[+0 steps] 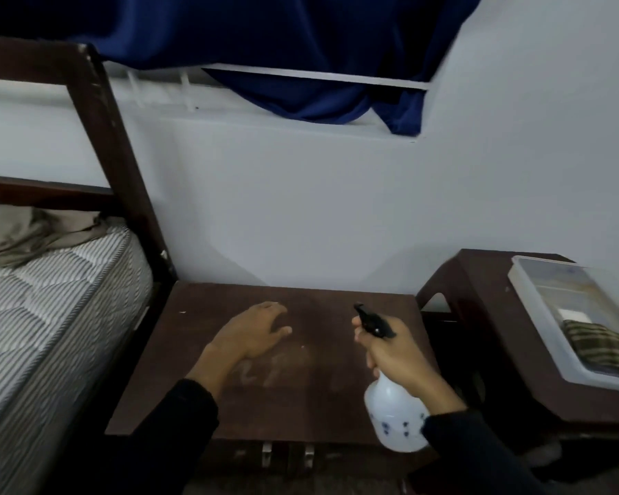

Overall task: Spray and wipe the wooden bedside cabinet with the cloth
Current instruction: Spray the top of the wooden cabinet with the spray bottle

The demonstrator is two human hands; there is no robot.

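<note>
The dark wooden bedside cabinet (pixel 322 305) stands against the wall, its top dusty with pale smears near the middle. My right hand (pixel 397 355) grips a white spray bottle (pixel 393 416) with a black trigger head, held over the cabinet's right side with the nozzle pointing left and away. My left hand (pixel 254 334) hovers palm down over the cabinet's middle, fingers spread and holding nothing. A checked cloth (pixel 601 348) lies in a white plastic tray (pixel 536 301) on the table to the right.
A bed (pixel 51 298) with a striped mattress and dark wooden frame sits tight against the cabinet's left side. A second dark wooden table (pixel 479 280) stands to the right. A blue curtain (pixel 301 48) hangs above over the window.
</note>
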